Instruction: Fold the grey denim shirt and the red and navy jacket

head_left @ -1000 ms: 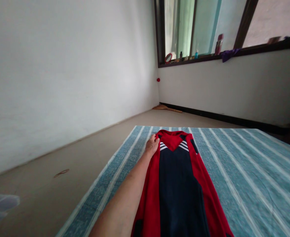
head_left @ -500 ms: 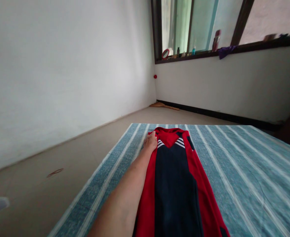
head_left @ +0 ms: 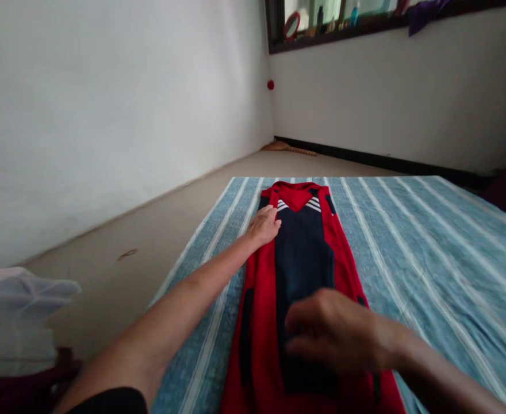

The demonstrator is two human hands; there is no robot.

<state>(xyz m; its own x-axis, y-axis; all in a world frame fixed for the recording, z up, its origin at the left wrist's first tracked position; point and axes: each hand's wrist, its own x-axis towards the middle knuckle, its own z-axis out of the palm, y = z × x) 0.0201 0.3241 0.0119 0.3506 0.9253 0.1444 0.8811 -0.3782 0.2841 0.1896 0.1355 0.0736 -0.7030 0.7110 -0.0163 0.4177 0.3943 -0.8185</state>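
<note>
A red and dark navy sports jacket or top [head_left: 302,241] with white stripes near the collar lies lengthwise, its sides folded inward into a narrow strip. My left hand [head_left: 265,225] rests on its left red side just below the collar, fingers stretched forward and thumb apart. Over the lower middle of the garment is my right hand [head_left: 333,330], smeared by motion with its fingers curled. I cannot tell whether it touches the cloth.
Beneath the garment spreads a blue, white-striped sheet [head_left: 391,230]. White translucent material [head_left: 20,310] is at lower left. A broom-like object [head_left: 285,148] lies in the far corner, below a window sill with a round red mirror [head_left: 292,25].
My view has tilted down. The left hand has slid from the collar's left corner slightly down the garment's side. My right hand has come into view from the lower right.
</note>
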